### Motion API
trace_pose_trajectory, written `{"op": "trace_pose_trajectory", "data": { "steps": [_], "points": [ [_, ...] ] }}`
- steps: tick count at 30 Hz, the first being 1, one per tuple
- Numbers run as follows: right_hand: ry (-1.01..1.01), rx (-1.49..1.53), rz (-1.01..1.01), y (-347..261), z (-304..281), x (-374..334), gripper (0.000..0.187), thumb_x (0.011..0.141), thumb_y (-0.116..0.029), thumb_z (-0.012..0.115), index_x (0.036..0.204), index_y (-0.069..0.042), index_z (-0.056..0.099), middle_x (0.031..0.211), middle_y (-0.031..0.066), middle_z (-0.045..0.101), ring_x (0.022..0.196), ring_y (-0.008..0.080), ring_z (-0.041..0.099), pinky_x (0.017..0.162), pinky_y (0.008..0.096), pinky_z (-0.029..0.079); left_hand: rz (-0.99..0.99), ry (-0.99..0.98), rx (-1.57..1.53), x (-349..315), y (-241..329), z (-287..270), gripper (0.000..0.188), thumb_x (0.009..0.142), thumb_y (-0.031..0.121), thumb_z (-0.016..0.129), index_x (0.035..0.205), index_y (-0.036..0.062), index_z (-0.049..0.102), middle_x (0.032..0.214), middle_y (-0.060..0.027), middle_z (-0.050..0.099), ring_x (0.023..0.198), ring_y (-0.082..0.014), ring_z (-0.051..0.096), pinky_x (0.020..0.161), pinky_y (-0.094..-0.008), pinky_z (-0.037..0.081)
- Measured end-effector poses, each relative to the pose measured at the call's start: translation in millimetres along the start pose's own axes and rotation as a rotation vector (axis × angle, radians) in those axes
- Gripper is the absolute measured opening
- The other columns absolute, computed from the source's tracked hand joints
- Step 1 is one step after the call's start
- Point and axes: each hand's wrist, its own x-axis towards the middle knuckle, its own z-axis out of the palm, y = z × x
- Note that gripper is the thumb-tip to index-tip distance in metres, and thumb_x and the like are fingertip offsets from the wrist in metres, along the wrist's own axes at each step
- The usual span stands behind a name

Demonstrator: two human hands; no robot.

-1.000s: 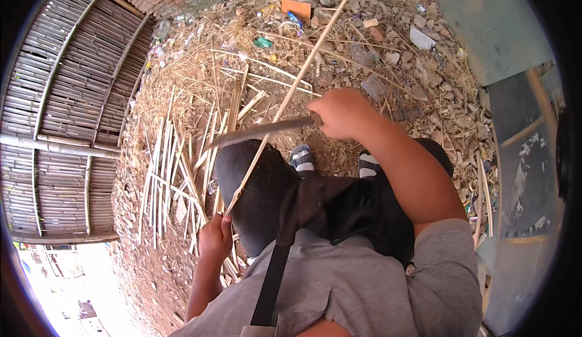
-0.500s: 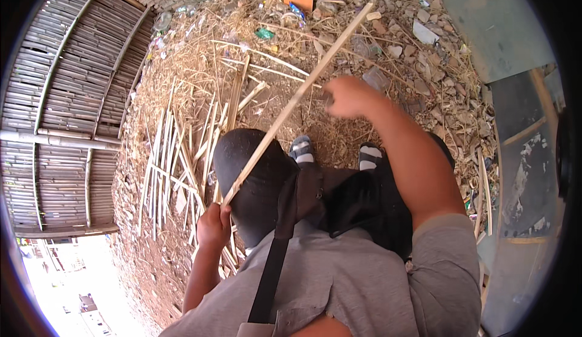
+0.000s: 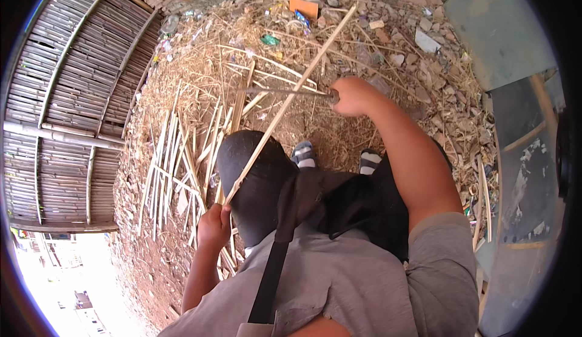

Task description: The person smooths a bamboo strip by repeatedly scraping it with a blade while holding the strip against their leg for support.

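Note:
My left hand [image 3: 213, 228] is closed around the near end of a long, pale split bamboo strip [image 3: 273, 126]. The strip slants up and away to the right, passing over my dark-trousered left knee [image 3: 250, 149]. Out ahead on the right, my right hand [image 3: 353, 96] grips the handle of a long, thin-bladed knife [image 3: 257, 90]. Its dark blade points left and crosses the strip beyond the knee; whether the edge touches the bamboo I cannot tell.
Several split bamboo strips [image 3: 159, 176] lie on the ground to the left. Straw, stones and litter, with an orange piece [image 3: 304, 8], cover the far ground. A bamboo-slat wall [image 3: 66, 100] rises at left, and grey panels [image 3: 500, 31] stand at right.
The knife blade now shows clearly, lying across the strip, where it was hard to see before. My right hand has shifted slightly. My left hand keeps its hold, and the strip's far end moved slightly left.

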Motion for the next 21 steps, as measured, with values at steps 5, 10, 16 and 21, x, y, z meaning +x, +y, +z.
{"op": "trace_pose_trajectory", "data": {
  "steps": [5, 10, 16, 21],
  "points": [
    [-0.056, -0.093, -0.079, -45.4, 0.7, -14.2, 0.025, 0.081, -0.018, 0.066, 0.103, -0.008, 0.072, 0.1, 0.0155, 0.072, 0.095, 0.0345, 0.071, 0.083, 0.0471, 0.057, -0.01, -0.005, 0.012, -8.6, 1.8, -6.9, 0.044, 0.106, 0.038, 0.045, 0.08, 0.0033, 0.053, 0.069, -0.0273, 0.059, 0.068, -0.0512, 0.058, 0.061, -0.0598, 0.043],
    [-0.026, -0.152, -0.038, -31.4, 26.4, -7.1, 0.026, 0.079, -0.015, 0.067, 0.104, -0.011, 0.072, 0.099, 0.0155, 0.072, 0.095, 0.0339, 0.071, 0.083, 0.0476, 0.057, -0.013, -0.011, 0.08, -4.7, -11.2, 7.7, 0.045, 0.106, 0.042, 0.045, 0.083, 0.004, 0.052, 0.071, -0.0275, 0.06, 0.07, -0.0522, 0.059, 0.062, -0.0608, 0.043],
    [0.095, -0.096, -0.02, -8.2, 0.0, 1.2, 0.023, 0.082, -0.016, 0.066, 0.102, -0.006, 0.071, 0.088, 0.0182, 0.07, 0.085, 0.0353, 0.07, 0.076, 0.0492, 0.055, -0.054, 0.007, 0.128, -5.5, 2.8, -8.2, 0.044, 0.105, 0.041, 0.046, 0.083, 0.0041, 0.053, 0.072, -0.0278, 0.061, 0.071, -0.0521, 0.059, 0.063, -0.061, 0.044],
    [0.019, -0.142, -0.198, -53.1, 9.9, -21.4, 0.022, 0.079, -0.018, 0.07, 0.098, -0.008, 0.071, 0.086, 0.0161, 0.07, 0.084, 0.0336, 0.071, 0.076, 0.0486, 0.056, -0.013, 0.006, 0.045, -7.1, -6.4, -1.3, 0.042, 0.105, 0.039, 0.046, 0.082, 0.0045, 0.054, 0.07, -0.0272, 0.061, 0.07, -0.052, 0.059, 0.063, -0.0612, 0.044]
  ]
}}
